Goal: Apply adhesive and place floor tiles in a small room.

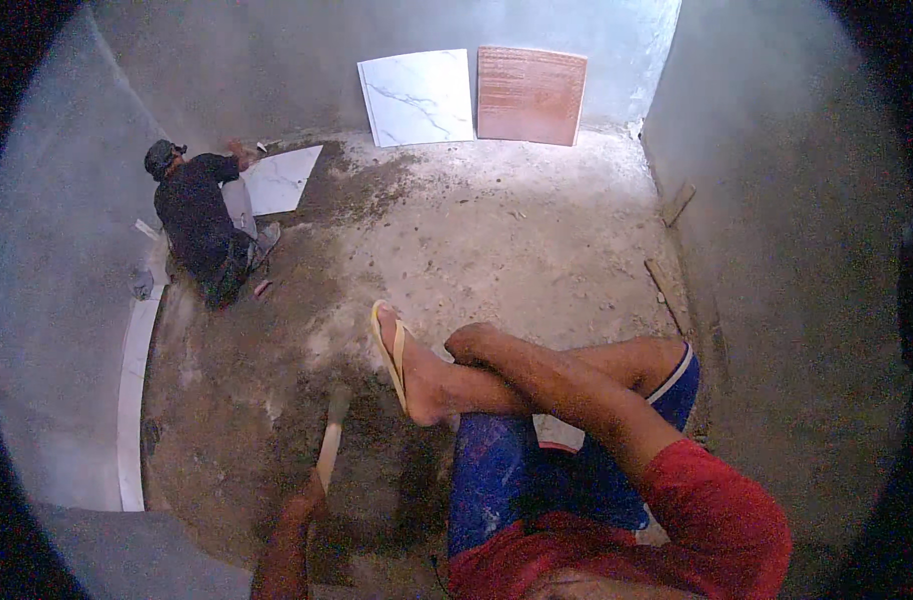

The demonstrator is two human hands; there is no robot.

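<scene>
My left hand [305, 500], at the lower left, is closed around the pale handle [329, 455] of a long tool. The tool's greyish far end [339, 403] points down at the dark, damp floor; its exact kind is too blurred to make out. Across my lap my right forearm reaches to my crossed leg, and my right hand [472, 342] rests bent over the shin, just above the ankle. Its fingers are hidden. The foot beside it wears a yellow flip-flop [395, 360].
At the left, a crouching person in dark clothes [202, 220] touches a white marbled tile [282, 180] on the floor. Another white tile [417, 98] and a reddish-backed tile [532, 95] lean on the far wall. Wood scraps [665, 295] lie along the right wall; a white strip [134, 400] edges the left.
</scene>
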